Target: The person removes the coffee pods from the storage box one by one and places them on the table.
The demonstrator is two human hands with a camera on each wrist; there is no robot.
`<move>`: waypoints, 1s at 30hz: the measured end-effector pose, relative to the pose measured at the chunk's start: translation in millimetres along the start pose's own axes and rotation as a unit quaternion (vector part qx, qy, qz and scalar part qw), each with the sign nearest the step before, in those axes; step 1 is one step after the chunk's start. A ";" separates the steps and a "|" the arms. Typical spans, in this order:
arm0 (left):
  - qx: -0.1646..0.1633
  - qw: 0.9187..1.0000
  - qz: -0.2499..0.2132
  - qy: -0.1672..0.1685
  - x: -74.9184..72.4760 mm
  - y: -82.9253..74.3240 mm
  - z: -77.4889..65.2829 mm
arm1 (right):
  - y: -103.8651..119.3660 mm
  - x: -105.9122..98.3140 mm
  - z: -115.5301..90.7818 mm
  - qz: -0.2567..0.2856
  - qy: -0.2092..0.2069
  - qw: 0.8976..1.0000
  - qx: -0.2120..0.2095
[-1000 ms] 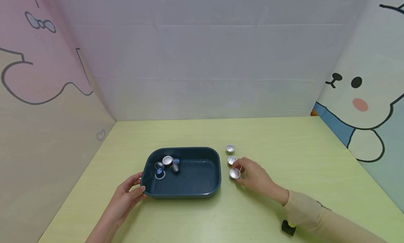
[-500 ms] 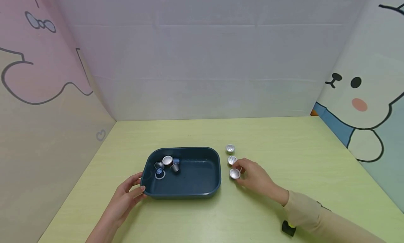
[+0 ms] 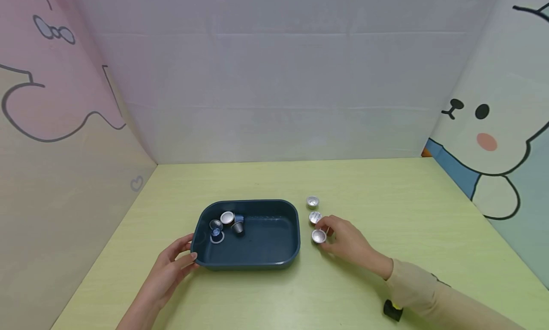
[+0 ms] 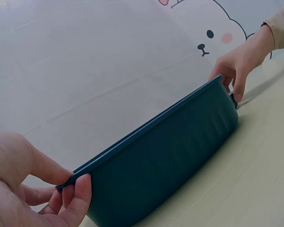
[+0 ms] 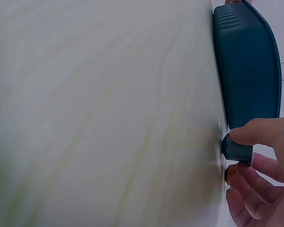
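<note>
Three pods (image 3: 312, 201) outside: my right hand (image 3: 349, 239) pinches the nearest pod (image 3: 319, 236), left hand (image 3: 171, 268) grips the tray (image 3: 270, 246). Placing or picking unclear; next likely needs release or lift.

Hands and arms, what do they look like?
The left hand and right hand wear no gloves. A long beige sleeve ends near the right wrist; the left arm is bare where it shows.

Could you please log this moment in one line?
left hand: grips dark blue tray | right hand: pinches front capsule, beside tray | table: two more capsules | inside tray: several capsules
</note>
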State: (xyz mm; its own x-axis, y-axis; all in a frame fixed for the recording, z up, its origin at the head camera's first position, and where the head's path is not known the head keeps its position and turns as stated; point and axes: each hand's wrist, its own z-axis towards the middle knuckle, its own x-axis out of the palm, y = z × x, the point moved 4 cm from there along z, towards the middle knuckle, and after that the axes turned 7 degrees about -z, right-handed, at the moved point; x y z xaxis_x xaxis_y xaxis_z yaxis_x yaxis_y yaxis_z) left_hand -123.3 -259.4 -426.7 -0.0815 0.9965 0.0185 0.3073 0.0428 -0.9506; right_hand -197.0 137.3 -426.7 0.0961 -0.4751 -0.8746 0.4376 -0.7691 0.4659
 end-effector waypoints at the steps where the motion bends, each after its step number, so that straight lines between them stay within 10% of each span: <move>1: 0.000 1.000 0.000 0.000 0.0 0.0 0.0 | 0.1 0.0 -0.1 0.001 0.000 1.000 0.000; 30: 0.000 1.000 0.002 0.000 -0.1 -0.1 0.4 | 0.0 -5.3 -4.7 0.027 0.012 1.000 0.004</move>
State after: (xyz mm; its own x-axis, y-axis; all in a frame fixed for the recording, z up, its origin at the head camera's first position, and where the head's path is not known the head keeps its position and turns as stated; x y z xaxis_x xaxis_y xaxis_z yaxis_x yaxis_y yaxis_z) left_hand -123.7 -259.5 -426.7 -0.0807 0.9966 0.0137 0.3077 0.0380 -0.9507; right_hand -193.4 141.8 -422.7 0.1414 -0.5054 -0.8512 0.4240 -0.7461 0.5134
